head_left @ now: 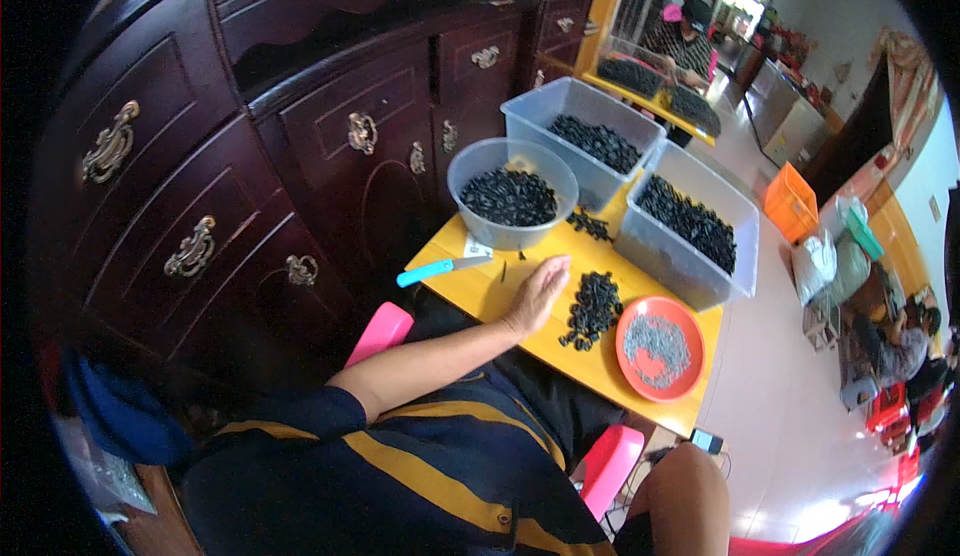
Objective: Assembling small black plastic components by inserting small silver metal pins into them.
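My left hand (540, 294) rests at the yellow table (470, 291), fingers stretched out and close together, with nothing seen in it. Just right of it lies a loose pile of small black parts (593, 308). An orange-red plate (697, 341) beyond the pile holds small grey metal-looking pieces (657, 346). Left of the hand, a knife (440, 269) with a turquoise handle lies near the table edge. A round translucent bowl (462, 224) full of black parts stands farther back. My right hand is out of view.
Two translucent rectangular bins (740, 278) (600, 194) of black parts line the table's far side. A dark wooden cabinet (330, 106) stands left. Pink chair arms (385, 331) flank me. Farther off, a person (685, 41) sits by similar bins; an orange crate (792, 201) is at right.
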{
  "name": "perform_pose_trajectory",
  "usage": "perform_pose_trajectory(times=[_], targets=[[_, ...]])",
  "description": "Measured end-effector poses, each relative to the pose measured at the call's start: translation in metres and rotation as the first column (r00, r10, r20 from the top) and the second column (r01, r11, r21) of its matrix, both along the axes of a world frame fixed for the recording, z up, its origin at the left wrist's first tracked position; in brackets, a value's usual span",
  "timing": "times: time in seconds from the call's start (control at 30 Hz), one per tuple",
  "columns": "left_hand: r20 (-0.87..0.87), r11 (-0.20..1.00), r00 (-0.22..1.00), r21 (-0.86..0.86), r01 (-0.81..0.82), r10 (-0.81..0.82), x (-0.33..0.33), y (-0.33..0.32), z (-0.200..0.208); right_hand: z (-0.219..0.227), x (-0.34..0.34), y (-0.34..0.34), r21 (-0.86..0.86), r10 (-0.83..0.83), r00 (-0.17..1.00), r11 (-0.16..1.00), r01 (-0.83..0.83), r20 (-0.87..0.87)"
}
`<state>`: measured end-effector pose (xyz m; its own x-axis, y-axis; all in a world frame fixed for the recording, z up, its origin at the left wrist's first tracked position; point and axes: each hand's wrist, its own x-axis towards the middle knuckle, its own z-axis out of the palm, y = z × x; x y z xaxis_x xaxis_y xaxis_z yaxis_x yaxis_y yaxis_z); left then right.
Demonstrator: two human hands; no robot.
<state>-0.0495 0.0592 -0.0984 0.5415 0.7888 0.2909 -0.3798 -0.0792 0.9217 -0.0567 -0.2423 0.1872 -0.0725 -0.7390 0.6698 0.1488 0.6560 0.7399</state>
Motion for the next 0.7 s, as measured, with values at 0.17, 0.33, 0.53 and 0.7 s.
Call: perform_pose_trajectory(times=[0.17, 0.33, 0.53, 0.7], targets=[[-0.047, 1.0, 0.999, 0.023, 0.008, -0.007, 0.0, -0.005, 0.001, 0.006, -0.002, 0.023, 0.111, 0.059, 0.998, 0.992, -0.058, -0.008], [-0.069, 0.998, 0.998, 0.067, 0.012, -0.007, -0.003, -0.006, 0.001, 0.008, -0.008, 0.04, 0.208, 0.073, 0.997, 0.976, -0.064, -0.033], [-0.049, 0.998, 0.999, 0.067, 0.018, -0.014, -0.003, -0.003, 0.003, 0.013, -0.009, 0.044, 0.265, 0.024, 0.998, 0.964, -0.005, -0.066], [-0.061, 0.996, 0.998, 0.092, 0.018, -0.012, -0.004, -0.003, 0.003, 0.015, -0.01, 0.04, 0.295, -0.052, 0.993, 0.952, 0.08, -0.103]])
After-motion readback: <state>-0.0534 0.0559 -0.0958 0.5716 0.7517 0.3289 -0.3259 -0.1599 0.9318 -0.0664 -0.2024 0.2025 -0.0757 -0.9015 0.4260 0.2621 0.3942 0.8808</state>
